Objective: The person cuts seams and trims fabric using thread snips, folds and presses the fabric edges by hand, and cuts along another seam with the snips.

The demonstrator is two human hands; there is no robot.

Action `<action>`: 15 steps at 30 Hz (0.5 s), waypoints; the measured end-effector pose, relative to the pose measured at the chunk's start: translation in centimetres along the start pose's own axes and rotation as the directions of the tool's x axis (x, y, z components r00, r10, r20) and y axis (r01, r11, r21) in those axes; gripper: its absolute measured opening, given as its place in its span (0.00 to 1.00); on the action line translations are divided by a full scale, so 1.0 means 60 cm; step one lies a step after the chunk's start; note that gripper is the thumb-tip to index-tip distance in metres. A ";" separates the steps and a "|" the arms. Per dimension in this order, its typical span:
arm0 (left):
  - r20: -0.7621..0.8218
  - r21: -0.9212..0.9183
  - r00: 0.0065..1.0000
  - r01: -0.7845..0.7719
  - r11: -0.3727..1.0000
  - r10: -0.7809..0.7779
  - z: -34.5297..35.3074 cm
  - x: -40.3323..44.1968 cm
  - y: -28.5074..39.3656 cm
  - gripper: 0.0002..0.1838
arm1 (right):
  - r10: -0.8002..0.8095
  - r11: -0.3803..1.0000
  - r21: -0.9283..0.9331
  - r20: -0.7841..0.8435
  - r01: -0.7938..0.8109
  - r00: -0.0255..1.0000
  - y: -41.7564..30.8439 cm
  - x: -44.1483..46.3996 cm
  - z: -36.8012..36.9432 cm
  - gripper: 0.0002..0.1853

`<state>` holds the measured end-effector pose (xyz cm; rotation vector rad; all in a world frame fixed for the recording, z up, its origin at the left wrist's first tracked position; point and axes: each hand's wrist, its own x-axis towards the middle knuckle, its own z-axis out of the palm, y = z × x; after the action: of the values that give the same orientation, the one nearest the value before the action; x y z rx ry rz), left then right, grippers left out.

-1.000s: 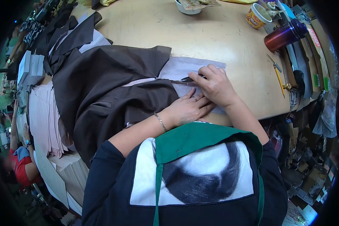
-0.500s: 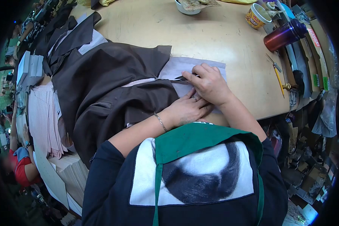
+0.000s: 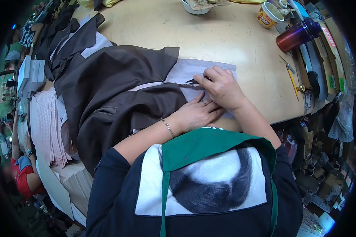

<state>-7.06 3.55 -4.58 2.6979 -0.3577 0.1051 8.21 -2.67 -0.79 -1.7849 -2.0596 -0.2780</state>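
Note:
Dark brown cloth (image 3: pixel 118 71) lies in folds across the left and middle of the table, with a light lining piece (image 3: pixel 223 69) sticking out at its right end. My left hand (image 3: pixel 197 112) lies flat on the lining near the table's front edge, fingers spread, a ring on one finger. Just above it, my right hand (image 3: pixel 221 87) is closed round a small dark pointed tool (image 3: pixel 192 82), whose blades point left at the cloth's seam. The tool's handle is hidden inside my fingers.
A purple-red bottle (image 3: pixel 298 36), a yellow tub (image 3: pixel 268 16) and a yellow-handled tool (image 3: pixel 292 83) are at the right. A white bowl (image 3: pixel 195 8) stands at the back. Stacked pink cloth (image 3: pixel 47 126) is at left; beyond it is a person in red (image 3: pixel 27 177).
My right hand first shifted slightly left with the pointed tool, then hardly moved. My left hand has stayed in place on the lining.

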 end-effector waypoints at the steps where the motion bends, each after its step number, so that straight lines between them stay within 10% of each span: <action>1: -0.004 -0.008 1.000 0.000 1.000 -0.001 -0.001 0.000 0.000 0.34 | 0.008 1.000 -0.008 -0.006 -0.008 1.000 0.001 -0.001 -0.003 0.20; 15: -0.005 0.016 1.000 0.018 1.000 -0.018 -0.005 -0.001 0.004 0.33 | -0.001 1.000 -0.030 -0.005 0.001 1.000 0.001 -0.008 -0.007 0.20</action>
<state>-7.17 3.47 -4.21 2.7158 -0.3325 0.1097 8.41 -3.27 -0.60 -1.7988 -2.0629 -0.3150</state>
